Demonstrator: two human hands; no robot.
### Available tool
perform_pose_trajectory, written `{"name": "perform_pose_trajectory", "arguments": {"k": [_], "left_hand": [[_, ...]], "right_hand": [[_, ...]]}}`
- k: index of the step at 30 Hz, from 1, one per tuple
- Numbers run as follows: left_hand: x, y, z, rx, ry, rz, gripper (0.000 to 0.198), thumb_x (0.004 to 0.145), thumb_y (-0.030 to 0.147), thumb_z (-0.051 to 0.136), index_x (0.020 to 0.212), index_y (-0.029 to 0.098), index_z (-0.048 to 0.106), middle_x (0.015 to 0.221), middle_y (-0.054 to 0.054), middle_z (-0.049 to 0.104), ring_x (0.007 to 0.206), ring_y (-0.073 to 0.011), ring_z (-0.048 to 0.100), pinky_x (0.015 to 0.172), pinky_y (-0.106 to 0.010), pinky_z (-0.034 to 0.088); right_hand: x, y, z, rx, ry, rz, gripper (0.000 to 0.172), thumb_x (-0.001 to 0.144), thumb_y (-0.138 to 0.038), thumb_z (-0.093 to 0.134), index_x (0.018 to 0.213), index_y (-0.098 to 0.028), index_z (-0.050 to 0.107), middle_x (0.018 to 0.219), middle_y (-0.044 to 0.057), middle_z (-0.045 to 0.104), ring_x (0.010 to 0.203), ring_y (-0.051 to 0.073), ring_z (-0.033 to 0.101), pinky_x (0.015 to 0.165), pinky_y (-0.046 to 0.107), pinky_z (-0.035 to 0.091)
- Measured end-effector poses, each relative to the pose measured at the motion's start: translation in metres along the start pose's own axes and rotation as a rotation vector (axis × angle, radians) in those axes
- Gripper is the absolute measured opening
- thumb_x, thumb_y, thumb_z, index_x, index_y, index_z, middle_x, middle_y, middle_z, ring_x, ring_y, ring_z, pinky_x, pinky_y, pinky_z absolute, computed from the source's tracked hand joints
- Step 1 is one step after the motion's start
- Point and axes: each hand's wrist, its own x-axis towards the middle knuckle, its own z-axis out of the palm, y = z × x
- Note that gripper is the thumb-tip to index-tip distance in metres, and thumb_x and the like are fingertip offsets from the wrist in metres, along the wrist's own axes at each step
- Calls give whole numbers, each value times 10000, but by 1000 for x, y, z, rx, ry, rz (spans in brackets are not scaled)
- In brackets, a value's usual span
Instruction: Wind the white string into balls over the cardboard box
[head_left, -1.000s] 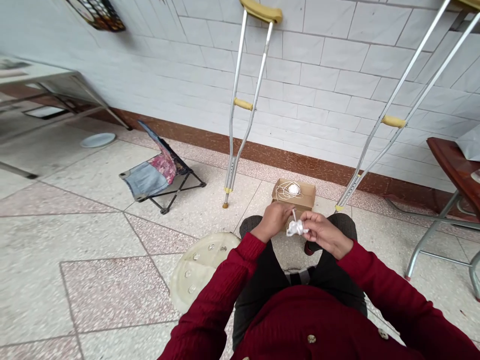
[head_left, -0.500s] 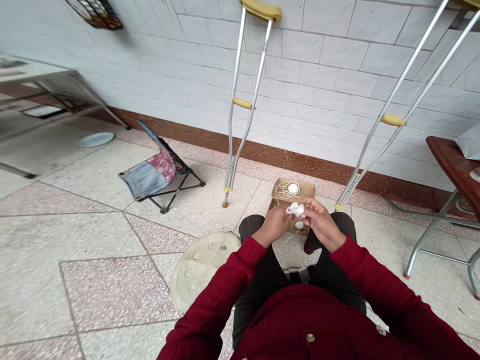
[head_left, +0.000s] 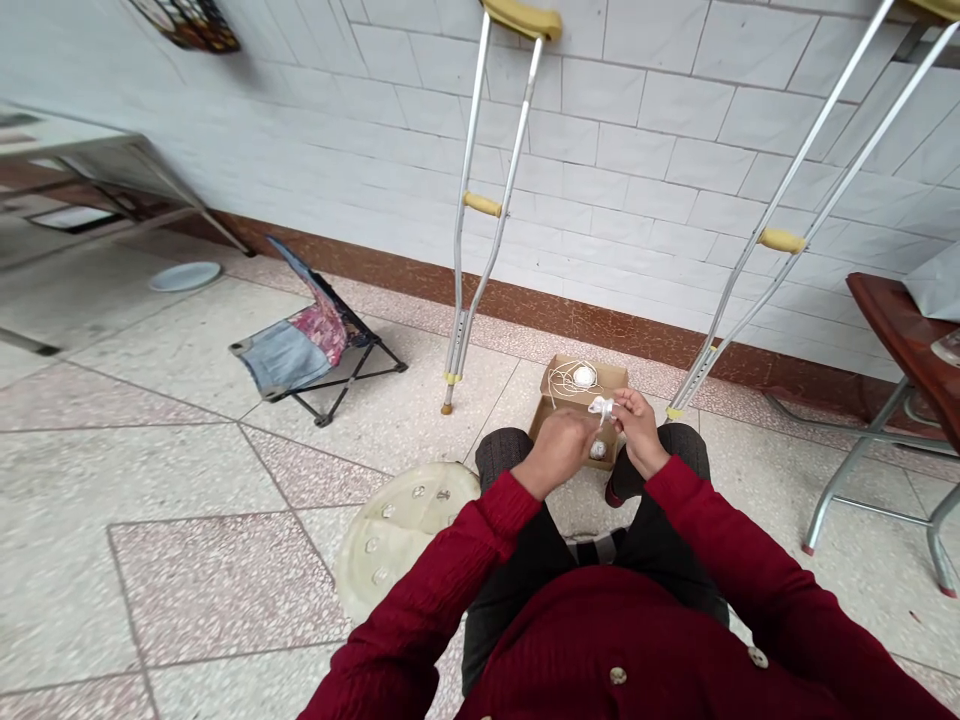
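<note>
Between my hands is a small white bundle (head_left: 602,408). My right hand (head_left: 637,425) pinches its right side with closed fingers. Just left of and below the bundle, my left hand (head_left: 561,448) has its fingers curled together; what they hold is too small to make out. Beneath my hands an open cardboard box (head_left: 616,379) stands on the floor. A white ball of cord (head_left: 584,376) with loose loops lies in its far part, and a smaller white ball (head_left: 598,449) lies in the near part.
A round pale lid-like disc (head_left: 401,530) lies left of my knees. Beyond it stands a folding chair (head_left: 292,355). Two crutches, one left (head_left: 482,204) and one right (head_left: 782,240), lean on the tiled wall. A red-brown table (head_left: 892,320) stands at right.
My left hand has moved slightly down and away from the white bundle. My right hand has turned and still grips the bundle, which has shifted a little right.
</note>
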Motion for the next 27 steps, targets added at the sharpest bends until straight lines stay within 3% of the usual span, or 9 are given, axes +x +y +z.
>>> {"name": "perform_pose_trajectory", "arguments": {"k": [2, 5, 10, 15, 18, 22, 27], "left_hand": [[-9, 1, 9, -48, 17, -66, 269, 938, 247, 429, 837, 164, 663, 767, -56, 670, 737, -181, 603, 722, -280, 424], [-12, -9, 11, -152, 29, -158, 284, 937, 232, 424, 821, 169, 675, 754, -37, 676, 722, -162, 605, 672, -247, 408], [-1, -20, -3, -273, -1, -187, 246, 828, 96, 464, 788, 161, 698, 770, -25, 694, 737, -151, 613, 661, -221, 400], [5, -17, -3, -353, -22, -187, 313, 770, 74, 457, 886, 186, 726, 799, -7, 716, 714, -141, 616, 629, -212, 389], [4, -17, 4, -461, -48, -197, 324, 725, 52, 444, 829, 165, 730, 754, 4, 710, 694, -134, 613, 629, -206, 405], [0, -19, 16, -629, -96, -245, 229, 725, 90, 478, 658, 119, 695, 609, 9, 660, 601, -118, 581, 580, -193, 411], [-1, -29, 27, -818, -225, -246, 171, 725, 115, 533, 631, 110, 676, 602, 3, 657, 572, -109, 575, 550, -183, 408]], "right_hand": [[2, -11, 8, 95, -15, -8, 308, 615, -234, 632, 910, -199, 551, 758, -22, 581, 523, 73, 460, 439, 188, 306], [-15, -24, 13, 146, -143, 34, 340, 633, -229, 651, 966, -212, 584, 847, 0, 612, 585, 88, 495, 470, 199, 331], [-47, -19, 2, 33, -303, 107, 322, 699, -231, 635, 1021, -227, 639, 910, 12, 643, 630, 100, 508, 515, 205, 359], [-49, -11, -11, -150, -398, 12, 457, 742, -270, 654, 1196, -297, 610, 843, 0, 633, 602, 121, 516, 532, 231, 392], [-48, -14, -13, -192, -495, -14, 491, 767, -277, 640, 1254, -305, 585, 822, 1, 635, 597, 125, 527, 517, 233, 401], [-50, -19, -14, -183, -575, 9, 398, 779, -271, 630, 1177, -259, 639, 740, 0, 631, 568, 116, 524, 508, 229, 410], [-51, -24, -13, -197, -559, 25, 277, 743, -239, 654, 1016, -216, 698, 699, 7, 640, 545, 110, 512, 458, 215, 377]]}}
